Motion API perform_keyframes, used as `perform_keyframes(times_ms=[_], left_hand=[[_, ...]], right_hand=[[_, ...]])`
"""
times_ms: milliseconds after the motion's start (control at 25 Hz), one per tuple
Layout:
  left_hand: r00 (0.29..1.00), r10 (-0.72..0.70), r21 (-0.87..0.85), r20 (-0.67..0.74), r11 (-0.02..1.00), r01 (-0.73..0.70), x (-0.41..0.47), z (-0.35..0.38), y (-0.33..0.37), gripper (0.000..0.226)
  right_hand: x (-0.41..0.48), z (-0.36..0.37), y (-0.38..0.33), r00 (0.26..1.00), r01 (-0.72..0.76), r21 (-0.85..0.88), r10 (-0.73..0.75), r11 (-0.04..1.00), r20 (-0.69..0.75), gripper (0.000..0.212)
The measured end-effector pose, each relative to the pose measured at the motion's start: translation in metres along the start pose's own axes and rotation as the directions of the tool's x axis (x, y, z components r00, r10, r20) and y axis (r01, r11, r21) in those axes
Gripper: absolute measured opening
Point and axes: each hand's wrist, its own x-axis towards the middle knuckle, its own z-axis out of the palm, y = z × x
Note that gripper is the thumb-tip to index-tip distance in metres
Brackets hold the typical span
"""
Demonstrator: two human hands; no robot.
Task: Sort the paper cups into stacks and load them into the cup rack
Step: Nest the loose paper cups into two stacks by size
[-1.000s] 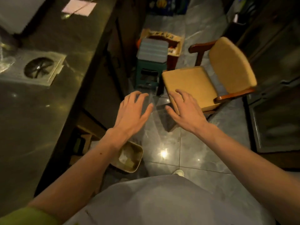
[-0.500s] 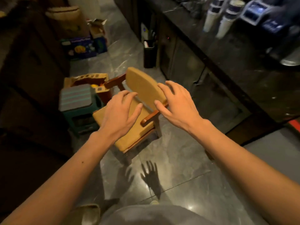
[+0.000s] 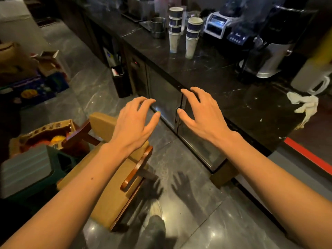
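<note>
Two stacks of white paper cups with dark blue bands stand upright on the black marble counter: a taller stack and a shorter stack just right of it. My left hand and my right hand hover side by side in mid-air, palms down, fingers spread and slightly curled, holding nothing. Both hands are well short of the cups, over the counter's front edge and the glass cabinet doors below it. No cup rack is visible.
A metal pitcher, a blender and a dark kettle-like appliance stand near the cups. A white cloth lies on the counter at right. A yellow wooden chair, a green stool and cardboard boxes crowd the floor at left.
The view has swung right, from the left counter and floor to the counter with the cup stacks. Both hands stayed held out in front and empty, fingers now more curled.
</note>
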Motion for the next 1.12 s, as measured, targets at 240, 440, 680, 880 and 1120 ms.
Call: perform_keyframes(times_ms=[240,440,680,880,1120], left_hand=[[0.999,0.049,-0.084,-0.005,0.995,-0.050,0.131,0.037,-0.041,0.051],[0.997,0.077,-0.120,0.016,0.990,-0.074,0.225,0.070,-0.045,0.048],[0.999,0.024,-0.139,0.027,0.990,-0.020,0.333,0.135,-0.044,0.048],[0.999,0.022,-0.145,0.049,0.989,-0.014,0.409,0.170,-0.033,0.048],[0.997,-0.001,-0.168,0.079,0.986,0.015,0.473,0.195,-0.044,0.048]], right_hand=[[0.111,0.025,0.042,0.998,-0.064,-0.043,0.065,0.997,0.009,0.057],[0.183,0.042,0.094,0.992,-0.128,-0.036,0.128,0.991,0.013,0.058],[0.271,0.071,0.182,0.985,-0.171,0.049,0.171,0.984,0.004,0.060],[0.332,0.074,0.242,0.978,-0.208,0.109,0.206,0.972,0.032,0.060],[0.387,0.081,0.274,0.972,-0.232,0.126,0.224,0.964,0.077,0.063]])
